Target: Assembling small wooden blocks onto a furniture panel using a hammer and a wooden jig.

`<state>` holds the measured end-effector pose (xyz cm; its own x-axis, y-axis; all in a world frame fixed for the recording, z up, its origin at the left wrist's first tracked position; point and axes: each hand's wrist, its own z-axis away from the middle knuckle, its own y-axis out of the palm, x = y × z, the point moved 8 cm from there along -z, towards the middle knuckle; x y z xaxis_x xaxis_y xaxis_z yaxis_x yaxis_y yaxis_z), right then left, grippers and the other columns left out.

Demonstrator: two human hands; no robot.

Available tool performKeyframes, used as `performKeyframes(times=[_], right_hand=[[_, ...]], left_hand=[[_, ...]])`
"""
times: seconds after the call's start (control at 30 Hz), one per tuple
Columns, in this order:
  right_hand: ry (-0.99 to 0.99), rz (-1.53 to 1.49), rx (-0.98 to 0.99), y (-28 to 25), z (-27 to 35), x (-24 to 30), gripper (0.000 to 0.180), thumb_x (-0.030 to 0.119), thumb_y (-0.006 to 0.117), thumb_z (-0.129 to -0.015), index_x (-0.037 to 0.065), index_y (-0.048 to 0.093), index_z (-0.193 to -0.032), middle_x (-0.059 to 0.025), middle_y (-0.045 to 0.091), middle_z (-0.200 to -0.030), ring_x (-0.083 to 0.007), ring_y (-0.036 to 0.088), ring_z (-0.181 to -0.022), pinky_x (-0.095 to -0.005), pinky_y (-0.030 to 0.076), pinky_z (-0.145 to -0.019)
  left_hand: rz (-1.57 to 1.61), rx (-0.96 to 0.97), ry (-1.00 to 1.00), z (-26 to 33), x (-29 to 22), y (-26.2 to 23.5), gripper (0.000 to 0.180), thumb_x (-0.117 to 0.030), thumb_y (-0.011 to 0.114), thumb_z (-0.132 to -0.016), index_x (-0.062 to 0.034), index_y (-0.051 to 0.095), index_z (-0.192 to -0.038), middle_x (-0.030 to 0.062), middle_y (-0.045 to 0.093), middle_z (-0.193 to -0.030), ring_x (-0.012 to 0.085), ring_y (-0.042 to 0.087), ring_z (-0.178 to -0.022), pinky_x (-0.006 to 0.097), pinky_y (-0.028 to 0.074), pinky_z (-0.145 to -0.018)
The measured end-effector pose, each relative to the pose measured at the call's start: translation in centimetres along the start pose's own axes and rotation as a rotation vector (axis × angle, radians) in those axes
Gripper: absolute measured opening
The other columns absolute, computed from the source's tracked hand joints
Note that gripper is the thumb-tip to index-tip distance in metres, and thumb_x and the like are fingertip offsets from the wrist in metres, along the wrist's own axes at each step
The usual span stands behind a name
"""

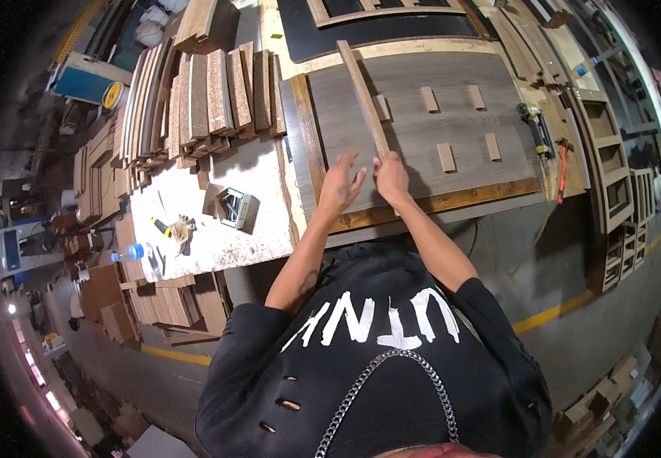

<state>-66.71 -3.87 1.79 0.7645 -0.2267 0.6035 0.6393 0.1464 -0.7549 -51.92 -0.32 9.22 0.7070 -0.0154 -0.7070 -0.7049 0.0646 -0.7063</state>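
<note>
A long, narrow wooden strip [362, 95] slants across a grey-brown wood-grain panel [422, 67] on the bench in front of me. My right hand [392, 180] is closed around its near end. Just to the left, my left hand [340, 183] is held apart from the strip, fingers spread and nothing in them. Several small wooden blocks, among them one block [445, 157], sit on the panel. A dark-stained strip [309, 133] runs along the panel's left side, and a similar stained strip [452, 200] lies along its near edge.
Wooden boards [208, 91] are stacked at the left. Nearer stand an open box [245, 211] of small parts, a yellow-black tool [162, 227] and a plastic bottle [128, 253]. A power tool [534, 126] and a red-handled tool [563, 174] lie right of the panel.
</note>
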Motion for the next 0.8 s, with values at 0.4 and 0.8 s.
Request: performKeyframes(times=[0.4,0.8], right_hand=[[-0.043,0.116,-0.058,-1.2,0.5,-0.7,0.050,0.036,0.065,-0.091,-0.004,0.056,-0.121,-0.0238,0.059,-0.116,-0.0398,0.058,-0.109,-0.0487,0.048,-0.092],[0.255,-0.203,-0.373,-7.4,13.9,-16.4,0.029,0.025,0.062,-0.097,0.000,0.065,-0.112,-0.0173,0.070,-0.100,-0.0289,0.069,-0.091,-0.0375,0.052,-0.081]], left_hand=[[0.220,0.010,-0.159,3.5,9.4,-1.4,0.041,-0.024,0.063,-0.095,0.0042,0.057,-0.125,0.0232,0.067,-0.111,0.0334,0.067,-0.095,0.040,0.053,-0.084],[-0.265,-0.019,0.213,-10.1,6.6,9.1,0.064,-0.037,0.039,-0.103,0.0002,0.024,-0.153,0.0239,0.017,-0.160,0.0401,0.017,-0.148,0.053,0.016,-0.120]])
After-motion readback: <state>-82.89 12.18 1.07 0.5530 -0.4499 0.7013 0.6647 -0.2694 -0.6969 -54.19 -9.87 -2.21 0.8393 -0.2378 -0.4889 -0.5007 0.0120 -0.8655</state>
